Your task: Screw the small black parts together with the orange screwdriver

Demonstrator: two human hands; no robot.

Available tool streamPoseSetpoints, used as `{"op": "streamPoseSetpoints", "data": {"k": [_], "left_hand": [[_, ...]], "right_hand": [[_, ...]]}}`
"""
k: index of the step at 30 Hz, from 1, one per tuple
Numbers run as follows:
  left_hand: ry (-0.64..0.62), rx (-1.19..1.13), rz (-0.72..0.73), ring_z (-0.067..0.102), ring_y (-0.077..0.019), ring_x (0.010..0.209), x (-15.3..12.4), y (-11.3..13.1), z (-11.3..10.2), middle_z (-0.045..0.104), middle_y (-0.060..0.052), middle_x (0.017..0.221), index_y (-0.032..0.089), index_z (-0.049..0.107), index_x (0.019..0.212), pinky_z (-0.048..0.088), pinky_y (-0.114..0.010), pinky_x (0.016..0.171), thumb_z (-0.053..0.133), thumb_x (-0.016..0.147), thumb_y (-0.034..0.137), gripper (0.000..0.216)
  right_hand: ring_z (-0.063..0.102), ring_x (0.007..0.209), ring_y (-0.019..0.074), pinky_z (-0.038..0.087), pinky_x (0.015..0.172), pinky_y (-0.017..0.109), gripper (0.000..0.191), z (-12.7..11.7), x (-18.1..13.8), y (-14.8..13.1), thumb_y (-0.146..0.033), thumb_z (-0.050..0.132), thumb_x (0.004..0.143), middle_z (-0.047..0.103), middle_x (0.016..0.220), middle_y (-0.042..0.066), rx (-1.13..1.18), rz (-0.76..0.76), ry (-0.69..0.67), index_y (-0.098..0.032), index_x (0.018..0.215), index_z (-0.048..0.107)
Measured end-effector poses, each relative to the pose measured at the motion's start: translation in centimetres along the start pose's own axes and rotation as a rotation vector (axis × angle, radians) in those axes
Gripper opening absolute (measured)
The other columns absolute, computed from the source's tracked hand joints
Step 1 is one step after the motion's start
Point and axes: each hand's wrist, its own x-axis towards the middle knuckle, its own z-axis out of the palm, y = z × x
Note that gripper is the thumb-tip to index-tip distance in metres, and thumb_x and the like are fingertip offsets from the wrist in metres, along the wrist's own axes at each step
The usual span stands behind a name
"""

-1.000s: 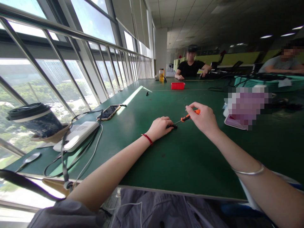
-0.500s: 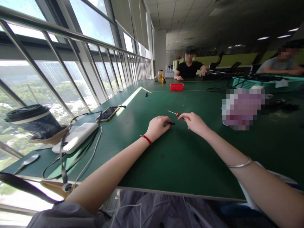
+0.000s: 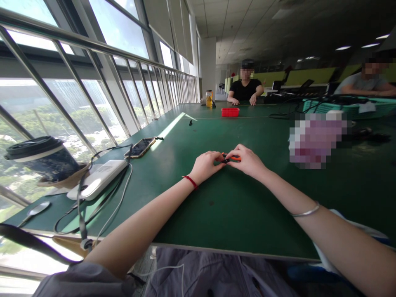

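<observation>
My left hand [image 3: 204, 166] rests low over the green table [image 3: 213, 218], thumb and fingers pinched on a small black piece [image 3: 225, 161] whose kind is too small to make out. Facing it, my right hand [image 3: 248, 162] is closed on a screwdriver [image 3: 236, 158] with an orange and black handle. Both sets of fingertips nearly meet at the black piece. The screwdriver's shaft is hidden behind the left fingers, so I cannot tell exactly where its tip touches.
At left lie a phone [image 3: 140, 148], a white power strip [image 3: 100, 179] with cables, a lidded cup [image 3: 40, 159] and a spoon [image 3: 38, 209]. A red tray [image 3: 230, 112] and jar [image 3: 209, 99] stand farther back. A teal basket [image 3: 380, 108] is right; a person [image 3: 246, 88] sits opposite.
My right hand has moved slightly left, bringing the screwdriver to the black piece. The left hand keeps its place. The person opposite has lowered a hand to the table.
</observation>
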Motion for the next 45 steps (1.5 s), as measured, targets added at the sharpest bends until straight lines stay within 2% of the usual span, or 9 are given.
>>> {"op": "streamPoseSetpoints", "data": {"k": [5,19,25,32,45], "left_hand": [[0.004,-0.038,-0.014,0.061,-0.0169,0.090,0.1,-0.4,0.1,0.069,0.002,0.090,0.022,0.066,0.082,0.045,-0.026,0.077,0.063,0.078,0.032,0.011],[-0.008,-0.176,0.008,0.063,-0.0149,0.078,0.4,-1.5,0.6,0.071,0.000,0.083,0.020,0.073,0.078,0.047,-0.023,0.073,0.066,0.075,0.028,0.011],[-0.030,-0.085,0.027,0.062,-0.0156,0.083,0.3,-1.1,0.3,0.071,0.001,0.086,0.022,0.073,0.083,0.047,-0.024,0.077,0.062,0.078,0.027,0.013],[-0.031,0.062,0.125,0.061,-0.0158,0.087,0.1,-0.8,0.1,0.070,0.000,0.092,0.024,0.071,0.092,0.047,-0.025,0.075,0.055,0.083,0.028,0.019],[-0.011,0.228,0.212,0.059,-0.0159,0.082,0.1,-0.3,-0.1,0.069,-0.001,0.086,0.021,0.070,0.088,0.044,-0.027,0.073,0.055,0.080,0.024,0.017]], "right_hand": [[0.055,0.077,0.0127,0.041,0.061,0.023,0.013,0.0,0.0,0.0,-0.027,0.063,0.075,0.053,0.092,0.001,0.003,-0.010,-0.029,-0.027,0.086,0.069],[0.056,0.081,0.0148,0.042,0.064,0.025,0.013,-0.2,0.0,0.1,-0.025,0.062,0.076,0.053,0.093,0.001,-0.018,-0.035,-0.101,-0.026,0.087,0.069],[0.056,0.082,0.0154,0.042,0.065,0.026,0.013,-0.2,0.0,0.2,-0.027,0.062,0.076,0.053,0.094,0.002,-0.010,-0.036,-0.100,-0.025,0.087,0.068],[0.055,0.081,0.0161,0.040,0.063,0.026,0.012,-0.5,0.1,0.1,-0.029,0.061,0.075,0.053,0.091,0.002,-0.016,0.010,-0.121,-0.026,0.085,0.068],[0.055,0.079,0.0154,0.040,0.065,0.026,0.012,-0.4,0.0,0.2,-0.030,0.061,0.075,0.053,0.090,0.001,-0.003,-0.012,-0.122,-0.025,0.084,0.067]]}}
